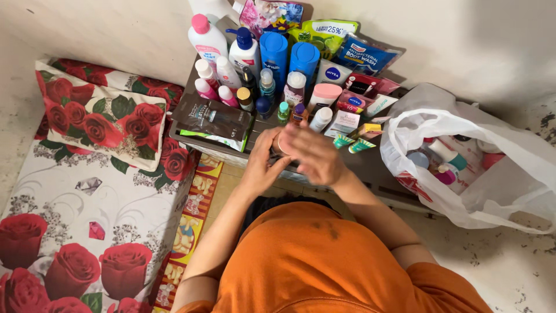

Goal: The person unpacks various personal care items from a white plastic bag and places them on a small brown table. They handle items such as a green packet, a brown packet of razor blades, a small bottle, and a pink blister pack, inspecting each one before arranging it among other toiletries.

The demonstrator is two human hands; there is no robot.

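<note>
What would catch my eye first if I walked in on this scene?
Probably the crowd of bottles and tubes packed on a low table against the wall, with both hands held together just in front of them. Next, the rose-printed mattress and pillow at left, and the white plastic bag of more toiletries at right.

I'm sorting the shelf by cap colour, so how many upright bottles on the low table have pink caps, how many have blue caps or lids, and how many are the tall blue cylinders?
Pink-capped bottles: 3, a large white one and two small ones
Blue pump bottle: 1
Tall blue cylinders: 2
Small blue-lidded bottle: 1
Total: 7
</note>
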